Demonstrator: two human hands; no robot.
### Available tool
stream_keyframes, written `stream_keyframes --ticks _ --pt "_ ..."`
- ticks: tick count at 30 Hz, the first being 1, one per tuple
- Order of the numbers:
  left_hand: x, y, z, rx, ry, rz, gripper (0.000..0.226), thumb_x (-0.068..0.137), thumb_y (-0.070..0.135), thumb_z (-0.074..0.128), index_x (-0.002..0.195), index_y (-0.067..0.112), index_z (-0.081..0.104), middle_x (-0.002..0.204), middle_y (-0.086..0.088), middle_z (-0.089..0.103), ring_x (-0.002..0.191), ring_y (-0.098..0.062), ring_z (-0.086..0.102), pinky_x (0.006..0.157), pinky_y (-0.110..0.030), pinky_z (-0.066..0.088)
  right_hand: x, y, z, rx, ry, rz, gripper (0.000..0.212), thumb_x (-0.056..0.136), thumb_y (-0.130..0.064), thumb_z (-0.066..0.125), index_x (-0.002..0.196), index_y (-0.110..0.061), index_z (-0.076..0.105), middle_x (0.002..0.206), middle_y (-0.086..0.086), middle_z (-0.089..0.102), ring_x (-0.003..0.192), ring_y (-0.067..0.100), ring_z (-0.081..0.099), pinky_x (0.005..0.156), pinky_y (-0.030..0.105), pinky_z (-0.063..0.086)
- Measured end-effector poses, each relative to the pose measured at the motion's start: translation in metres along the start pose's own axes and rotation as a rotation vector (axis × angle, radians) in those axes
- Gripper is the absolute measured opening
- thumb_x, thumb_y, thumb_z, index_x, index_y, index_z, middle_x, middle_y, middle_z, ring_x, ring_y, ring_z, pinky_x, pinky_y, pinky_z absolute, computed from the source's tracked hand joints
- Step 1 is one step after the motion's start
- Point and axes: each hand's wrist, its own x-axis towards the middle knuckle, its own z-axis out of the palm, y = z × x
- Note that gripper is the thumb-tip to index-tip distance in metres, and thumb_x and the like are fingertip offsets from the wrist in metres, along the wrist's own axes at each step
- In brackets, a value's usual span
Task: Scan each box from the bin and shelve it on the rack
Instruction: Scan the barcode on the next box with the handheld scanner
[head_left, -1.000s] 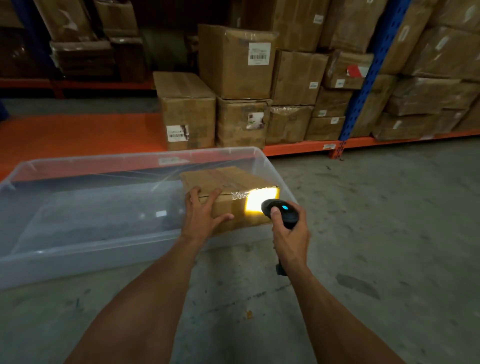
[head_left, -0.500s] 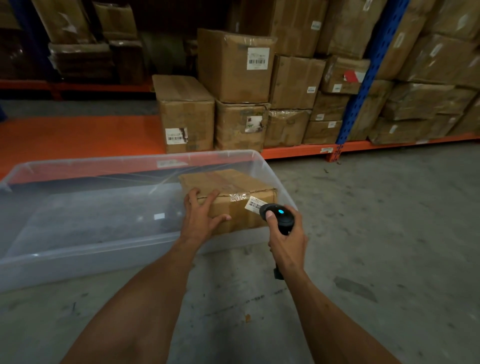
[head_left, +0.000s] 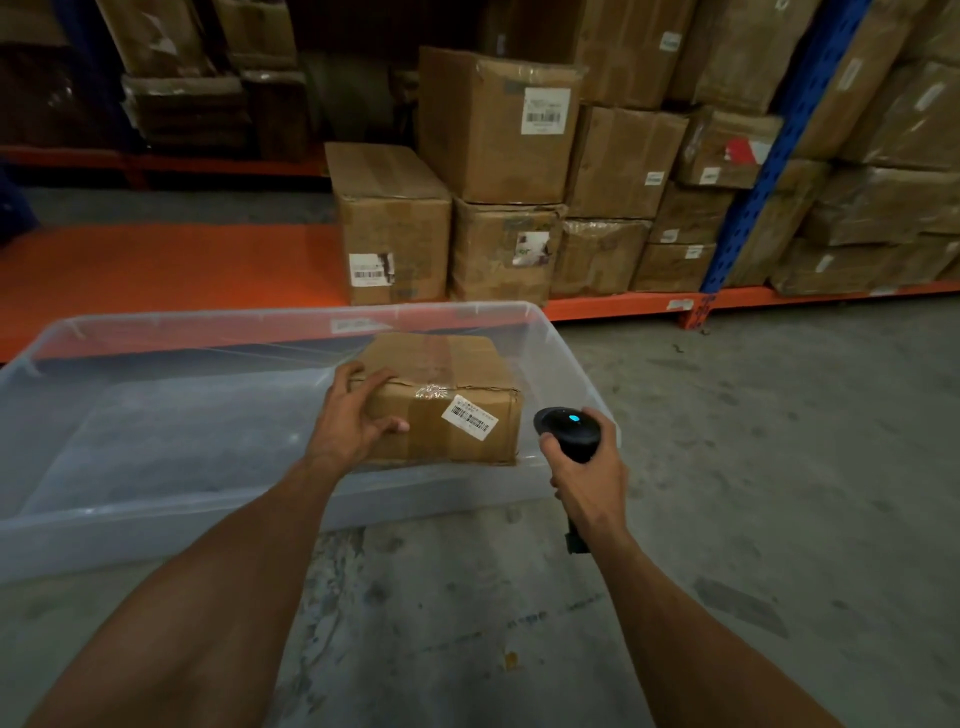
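Box in bin, rack behind w/ stock.
Your box (head_left: 441, 400) is brown cardboard, taped along the top seam, w/ a white barcode label (head_left: 469, 417) on the side facing you; it sits at the right end of the clear plastic bin (head_left: 171, 509), near corner tilted up a bit. Bin is on the concrete floor just in front of the rack (head_left: 748, 161), which has an orange low shelf, a blue upright and stacked cartons, several w/ white labels. Your scanner (head_left: 570, 430) is black w/ a lit blue dot on top, just right of the box, apart from it.
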Motion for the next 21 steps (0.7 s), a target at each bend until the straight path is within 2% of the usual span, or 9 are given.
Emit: stream_keyframes --ticks 3,5,7,9,14,19,21 --pt "0.004 -0.005 0.007 -0.022 0.004 -0.010 0.067 0.070 0.029 0.089 0.130 0.036 0.061 0.153 0.001 0.027 0.139 -0.029 0.032 0.116 -0.050 0.034 0.017 0.000 0.013 -0.051 -0.002 0.037 0.069 0.070 -0.065 0.068 0.133 -0.047 0.046 0.115 -0.004 0.069 0.096 0.025 0.073 0.085 0.048 0.063" --pt "0.007 -0.010 0.014 -0.043 0.026 0.000 0.065 0.070 0.029 0.088 0.129 0.036 0.062 0.153 0.000 0.027 0.139 -0.029 0.031 0.115 -0.051 0.034 0.033 -0.002 0.023 -0.080 0.006 0.063 0.066 0.074 -0.061 0.071 0.133 -0.043 0.047 0.108 -0.001 0.071 0.081 0.020 0.075 0.070 0.040 0.065" --pt "0.012 -0.014 0.017 -0.070 0.046 0.012 0.064 0.070 0.028 0.088 0.129 0.035 0.063 0.153 -0.002 0.028 0.139 -0.029 0.031 0.114 -0.053 0.035 0.051 -0.009 0.031 -0.132 0.004 0.091 0.062 0.081 -0.054 0.074 0.135 -0.036 0.048 0.104 0.002 0.071 0.066 0.015 0.073 0.051 0.026 0.058" --pt "0.016 -0.014 0.017 -0.089 0.047 0.028 0.064 0.070 0.029 0.088 0.129 0.034 0.064 0.154 -0.003 0.029 0.140 -0.030 0.030 0.113 -0.055 0.036 0.065 -0.017 0.035 -0.200 0.005 0.132 0.062 0.085 -0.051 0.075 0.135 -0.029 0.047 0.105 0.005 0.069 0.064 0.016 0.073 0.045 0.021 0.052" --pt "0.031 -0.018 0.016 -0.060 0.034 0.063 0.064 0.070 0.038 0.087 0.129 0.034 0.064 0.153 -0.002 0.029 0.139 -0.029 0.031 0.111 -0.057 0.036 0.106 -0.018 0.051 -0.246 0.035 0.187 0.063 0.084 -0.053 0.074 0.132 -0.021 0.049 0.106 0.007 0.067 0.061 0.019 0.074 0.043 0.026 0.054" --pt "0.033 -0.021 0.018 -0.061 0.053 0.082 0.063 0.066 0.032 0.090 0.125 0.034 0.067 0.150 -0.002 0.031 0.137 -0.029 0.034 0.111 -0.054 0.038 0.150 -0.008 0.063 -0.278 -0.057 0.150 0.057 0.086 -0.049 0.076 0.127 -0.018 0.049 0.103 0.004 0.066 0.063 0.022 0.075 0.050 0.038 0.063" --pt "0.034 -0.019 0.017 -0.057 0.057 0.083 0.063 0.065 0.031 0.090 0.124 0.035 0.067 0.150 0.000 0.031 0.137 -0.028 0.035 0.111 -0.052 0.038 0.167 -0.004 0.068 -0.306 -0.094 0.161 0.059 0.088 -0.048 0.076 0.131 -0.017 0.049 0.109 0.007 0.064 0.068 0.024 0.075 0.050 0.037 0.062"
